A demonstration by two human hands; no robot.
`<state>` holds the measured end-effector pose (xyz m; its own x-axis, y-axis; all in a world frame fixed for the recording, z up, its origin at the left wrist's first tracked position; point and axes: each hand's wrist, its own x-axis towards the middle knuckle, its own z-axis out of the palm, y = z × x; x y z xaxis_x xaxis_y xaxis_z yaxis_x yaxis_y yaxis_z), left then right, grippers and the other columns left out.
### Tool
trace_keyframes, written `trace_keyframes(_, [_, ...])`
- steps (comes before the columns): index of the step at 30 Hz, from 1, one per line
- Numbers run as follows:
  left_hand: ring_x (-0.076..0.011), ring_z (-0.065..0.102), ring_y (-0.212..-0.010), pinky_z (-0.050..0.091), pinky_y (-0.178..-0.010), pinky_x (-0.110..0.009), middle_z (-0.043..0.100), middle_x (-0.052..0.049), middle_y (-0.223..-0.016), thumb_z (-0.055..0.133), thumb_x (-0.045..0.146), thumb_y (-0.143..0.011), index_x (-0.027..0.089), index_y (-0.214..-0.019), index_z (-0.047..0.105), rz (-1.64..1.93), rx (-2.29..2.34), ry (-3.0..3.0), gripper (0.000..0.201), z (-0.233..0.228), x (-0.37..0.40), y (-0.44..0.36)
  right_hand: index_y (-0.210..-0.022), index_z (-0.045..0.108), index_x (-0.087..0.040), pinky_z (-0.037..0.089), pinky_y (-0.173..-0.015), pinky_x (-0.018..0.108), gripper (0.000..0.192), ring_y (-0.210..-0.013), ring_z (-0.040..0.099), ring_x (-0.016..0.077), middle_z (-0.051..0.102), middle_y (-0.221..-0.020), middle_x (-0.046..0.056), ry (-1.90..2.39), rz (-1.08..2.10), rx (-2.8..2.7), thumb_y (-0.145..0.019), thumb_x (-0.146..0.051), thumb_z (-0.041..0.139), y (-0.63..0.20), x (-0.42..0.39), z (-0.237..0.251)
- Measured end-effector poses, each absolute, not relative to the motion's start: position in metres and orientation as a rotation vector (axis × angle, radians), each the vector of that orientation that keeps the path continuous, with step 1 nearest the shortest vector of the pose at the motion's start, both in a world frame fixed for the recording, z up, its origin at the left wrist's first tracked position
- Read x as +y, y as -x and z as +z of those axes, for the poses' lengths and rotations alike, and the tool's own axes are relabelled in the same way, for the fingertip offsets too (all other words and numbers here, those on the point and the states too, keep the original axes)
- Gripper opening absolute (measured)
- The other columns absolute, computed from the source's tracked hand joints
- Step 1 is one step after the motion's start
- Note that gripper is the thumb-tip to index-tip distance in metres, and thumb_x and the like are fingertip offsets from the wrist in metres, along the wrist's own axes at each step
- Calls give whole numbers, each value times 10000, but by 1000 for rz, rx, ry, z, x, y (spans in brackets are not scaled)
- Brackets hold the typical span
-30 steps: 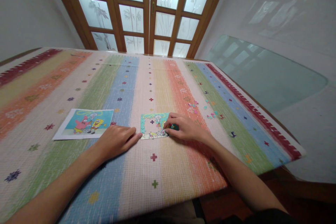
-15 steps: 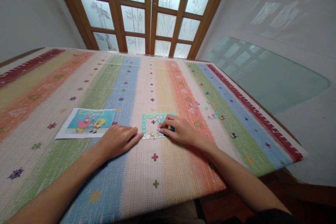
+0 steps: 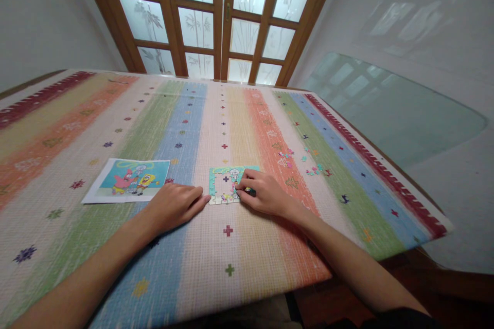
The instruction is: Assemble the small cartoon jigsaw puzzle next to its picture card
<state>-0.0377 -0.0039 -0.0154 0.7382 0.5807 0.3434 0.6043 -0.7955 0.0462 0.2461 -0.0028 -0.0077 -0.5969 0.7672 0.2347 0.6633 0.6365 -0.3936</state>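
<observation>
A partly assembled jigsaw puzzle (image 3: 212, 185) lies in front of me, its border pieces framing a gap where the tablecloth shows through. My left hand (image 3: 175, 208) rests on the cloth at the puzzle's lower left, thumb and index finger apart, the thumb tip touching the puzzle's corner. Over the puzzle's right side, my right hand (image 3: 262, 191) has its thumb and fingers pinched at the inner edge of the gap, on a small puzzle piece mostly covered by the fingertips. A printed cartoon picture (image 3: 131, 180) on white paper lies left of the puzzle, just beyond my left hand.
Several loose puzzle pieces (image 3: 314, 169) are scattered to the right, beyond my right forearm. A striped tablecloth (image 3: 227, 252) covers the table. Wooden doors with frosted panes (image 3: 196, 25) stand behind it; a pale glass panel (image 3: 393, 108) is on the right.
My right fingertips have shifted very slightly at the puzzle's inner edge. My left hand, the puzzle and the picture stay where they were.
</observation>
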Motion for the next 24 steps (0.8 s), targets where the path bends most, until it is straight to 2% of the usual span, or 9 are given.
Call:
trace_keyframes(8, [-145,538,-481,292,-530,-296,590,0,-554,328,369,-1100,194,-693,545,-514,-977,2860,494,-16,-4,38,-998,713,-175,466,-838,320,239,-891,621,188,709,-965,78,1144,541,-2419,-937,-127,487,-252,0,4])
trace_keyframes(18, [-140,533,-484,292,-533,-296,585,8,-558,356,370,-1095,193,-692,547,-533,-985,2879,480,-17,-4,39,-976,745,-201,432,-762,305,247,-818,568,177,656,-942,67,1096,493,-2606,-933,-145,509,-261,4,0])
trace_keyframes(24, [-140,529,-479,294,-523,-296,585,6,-559,350,363,-1099,196,-691,544,-548,-958,2868,482,-16,-4,38,-1022,744,-190,462,-799,310,258,-847,602,179,698,-962,75,1077,549,-2605,-944,-120,507,-261,6,1])
